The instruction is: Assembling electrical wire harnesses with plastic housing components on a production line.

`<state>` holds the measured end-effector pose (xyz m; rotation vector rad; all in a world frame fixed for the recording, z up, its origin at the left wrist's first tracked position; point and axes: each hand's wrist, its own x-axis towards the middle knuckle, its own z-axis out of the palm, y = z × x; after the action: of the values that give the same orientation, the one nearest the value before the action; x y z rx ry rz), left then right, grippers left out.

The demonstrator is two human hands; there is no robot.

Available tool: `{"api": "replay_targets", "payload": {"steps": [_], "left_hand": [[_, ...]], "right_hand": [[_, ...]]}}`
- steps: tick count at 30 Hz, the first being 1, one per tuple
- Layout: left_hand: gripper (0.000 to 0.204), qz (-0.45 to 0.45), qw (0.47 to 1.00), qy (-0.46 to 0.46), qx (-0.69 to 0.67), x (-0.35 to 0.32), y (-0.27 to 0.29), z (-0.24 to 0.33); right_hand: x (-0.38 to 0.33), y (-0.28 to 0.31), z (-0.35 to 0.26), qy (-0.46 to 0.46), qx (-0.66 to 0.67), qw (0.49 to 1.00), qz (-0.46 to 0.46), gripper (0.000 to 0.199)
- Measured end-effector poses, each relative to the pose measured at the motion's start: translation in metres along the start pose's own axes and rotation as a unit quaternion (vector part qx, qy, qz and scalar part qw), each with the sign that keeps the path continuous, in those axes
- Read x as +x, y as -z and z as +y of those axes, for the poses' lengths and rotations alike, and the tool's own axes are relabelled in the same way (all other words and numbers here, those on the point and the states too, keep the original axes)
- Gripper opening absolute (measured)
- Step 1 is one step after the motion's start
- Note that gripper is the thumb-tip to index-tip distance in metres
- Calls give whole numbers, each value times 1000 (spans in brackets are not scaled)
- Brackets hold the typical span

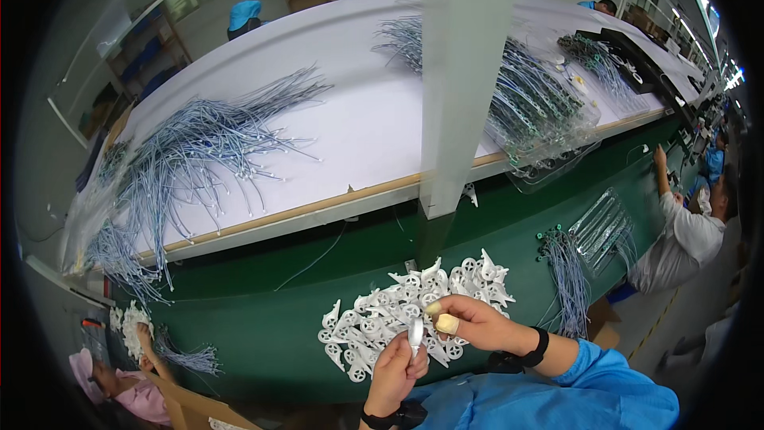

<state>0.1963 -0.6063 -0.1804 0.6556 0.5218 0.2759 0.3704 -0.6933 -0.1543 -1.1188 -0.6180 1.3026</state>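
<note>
Upright between the thumb and fingers of my left hand (395,366) is a white plastic part (415,334) with a rounded, ring-like end. My right hand (477,323) is just to the right of it, thumb and forefinger curled toward each other in a pinch. Pale yellow covers sit on those two fingertips. Whether something small lies between them I cannot make out. Under and beyond both hands, a heap of white plastic parts (370,325) with spoked round ends and pointed arms lies on the green bench (270,326).
A raised white shelf (350,135) carries blue-grey cable bundles (199,139) and bagged cables (533,103). A white post (461,72) stands ahead. More cables (569,271) lie to the right. Co-workers sit at left (119,386) and right (684,231); a cardboard box (195,410) is lower left.
</note>
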Motion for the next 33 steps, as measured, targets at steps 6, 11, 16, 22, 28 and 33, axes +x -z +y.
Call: {"api": "replay_targets", "payload": {"steps": [6,11,16,22,28,33], "left_hand": [[40,-122,950,77,-276,10,4,-7],[37,-79,955,113,-261,13,-4,-6],[32,-85,973,113,-184,21,-5,-8],[29,115,993,3,-29,13,-14,-25],[27,163,983,-10,87,26,-45,-19],[35,85,994,-34,53,31,-36,-27]], "right_hand": [[-12,-13,-17,112,-304,946,9,23],[-4,-15,-14,200,-421,884,36,26],[-3,-11,-15,166,-405,898,46,25],[0,-13,-9,1,-171,985,4,22],[3,1,16,19,-45,998,44,17],[2,5,9,10,-51,997,55,13]]}}
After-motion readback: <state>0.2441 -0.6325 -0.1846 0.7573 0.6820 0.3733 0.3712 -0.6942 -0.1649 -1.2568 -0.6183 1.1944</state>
